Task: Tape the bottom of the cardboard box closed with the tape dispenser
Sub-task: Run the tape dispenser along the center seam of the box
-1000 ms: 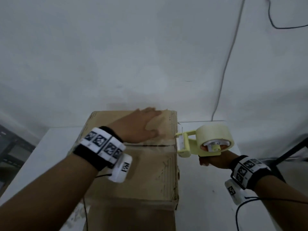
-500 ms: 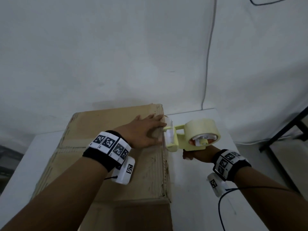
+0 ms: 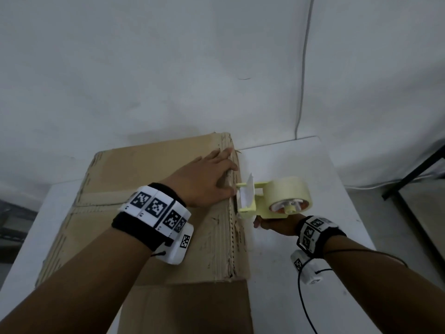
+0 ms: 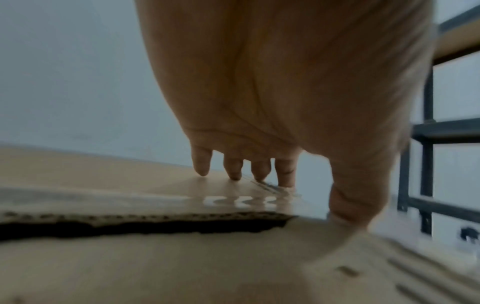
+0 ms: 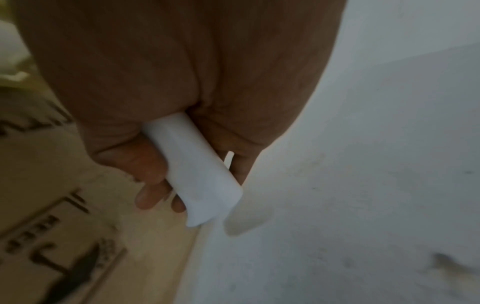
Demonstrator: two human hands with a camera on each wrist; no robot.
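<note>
A brown cardboard box (image 3: pixel 144 189) lies on a white table (image 3: pixel 301 165), its flaps meeting at a dark seam (image 4: pixel 155 228). My left hand (image 3: pixel 204 182) lies flat on the box top at the right edge, fingers (image 4: pixel 233 168) straight and pressing the far flap. My right hand (image 3: pixel 277 224) grips the white handle (image 5: pixel 197 168) of a pale yellow tape dispenser (image 3: pixel 269 198) carrying a tape roll (image 3: pixel 286 191). The dispenser's front end touches the box's right side just below my left thumb. A loose tab of tape (image 3: pixel 248 191) sticks up at its mouth.
A white wall rises behind the table, with a thin cable (image 3: pixel 303 68) running down it. A dark metal frame (image 3: pixel 414 169) stands to the right of the table. A near flap of the box (image 3: pixel 187 307) hangs toward me. Printed marks (image 5: pixel 52 236) cover the box's side.
The dispenser has moved left from beside the box until its front end meets the box's right edge. My left hand slid toward that same edge. The view has tilted down.
</note>
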